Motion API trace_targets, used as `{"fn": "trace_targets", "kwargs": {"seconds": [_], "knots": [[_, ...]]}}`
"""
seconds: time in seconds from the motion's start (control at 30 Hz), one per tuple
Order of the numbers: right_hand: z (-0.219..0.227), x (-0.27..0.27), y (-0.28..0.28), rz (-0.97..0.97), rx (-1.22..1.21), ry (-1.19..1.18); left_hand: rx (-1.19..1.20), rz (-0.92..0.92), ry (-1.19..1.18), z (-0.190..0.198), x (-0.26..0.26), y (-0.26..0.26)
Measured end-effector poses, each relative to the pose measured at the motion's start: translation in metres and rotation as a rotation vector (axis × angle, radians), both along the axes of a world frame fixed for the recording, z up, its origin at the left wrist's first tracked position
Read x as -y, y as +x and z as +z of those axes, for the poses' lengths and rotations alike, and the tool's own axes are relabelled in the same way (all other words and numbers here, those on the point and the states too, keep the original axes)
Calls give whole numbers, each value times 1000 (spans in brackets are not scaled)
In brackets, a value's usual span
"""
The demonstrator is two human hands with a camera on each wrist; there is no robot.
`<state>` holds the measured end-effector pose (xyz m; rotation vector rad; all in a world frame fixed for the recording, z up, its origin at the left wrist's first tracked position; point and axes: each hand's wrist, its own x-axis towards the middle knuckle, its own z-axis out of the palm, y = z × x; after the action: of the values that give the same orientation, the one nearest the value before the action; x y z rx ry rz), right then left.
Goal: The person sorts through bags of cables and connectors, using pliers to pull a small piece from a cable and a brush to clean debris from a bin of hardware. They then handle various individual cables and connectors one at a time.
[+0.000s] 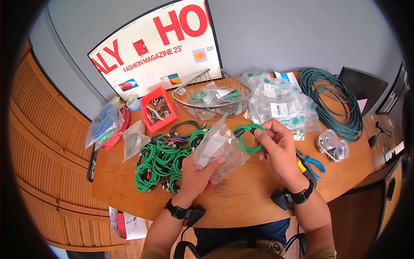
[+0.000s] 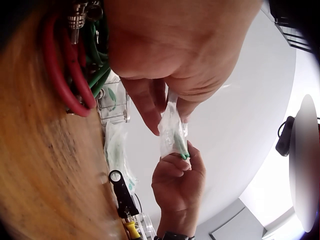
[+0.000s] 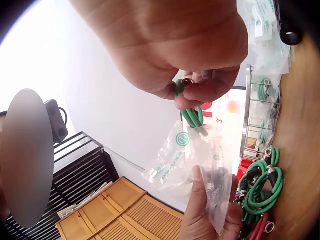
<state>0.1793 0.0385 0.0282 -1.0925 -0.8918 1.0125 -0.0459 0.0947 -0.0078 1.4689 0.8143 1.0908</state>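
In my left hand (image 1: 196, 175) I hold a clear plastic bag (image 1: 220, 146), thumb on its near face and fingers behind. My right hand (image 1: 279, 149) pinches a coiled green cable (image 1: 250, 150) between thumb and fingers, at the bag's upper right. The right wrist view shows the green loops (image 3: 192, 119) hanging from the fingers and meeting the bag (image 3: 200, 150). A metal connector (image 3: 187, 82) sticks up beside the thumb there. Left of the left hand lies a pile of coiled green cables (image 1: 146, 180) with metal connectors and a few red ones among them.
Behind stand a red bin (image 1: 163, 125) of small metal parts and a wire basket (image 1: 211, 106) with bagged cables. Clear bags (image 1: 280, 97) are heaped at the back right beside a large dark green cable coil (image 1: 358, 103). Pliers (image 1: 314, 163) and clear tubs (image 1: 331, 139) lie at right.
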Motion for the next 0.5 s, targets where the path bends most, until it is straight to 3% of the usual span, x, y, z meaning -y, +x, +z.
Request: {"fn": "trace_targets", "kwargs": {"seconds": [0.17, 0.23, 0.37, 0.43, 0.47, 0.5], "knots": [[2, 1, 0, 58, 3, -16, -67, -82, -1, 4, 3, -1], [2, 0, 3, 179, 9, -72, -195, -100, -9, 8, 5, -2], [2, 0, 2, 232, 46, -132, -151, -172, -59, 4, 1, -4], [-2, -2, 2, 246, 62, -124, 82, -261, -198, -3, -5, -4], [-2, -2, 2, 245, 62, -125, 82, -261, -198, -3, -4, -4], [-2, -2, 1, 239, 82, -125, 246, -309, -361, -4, -3, -4]]}}
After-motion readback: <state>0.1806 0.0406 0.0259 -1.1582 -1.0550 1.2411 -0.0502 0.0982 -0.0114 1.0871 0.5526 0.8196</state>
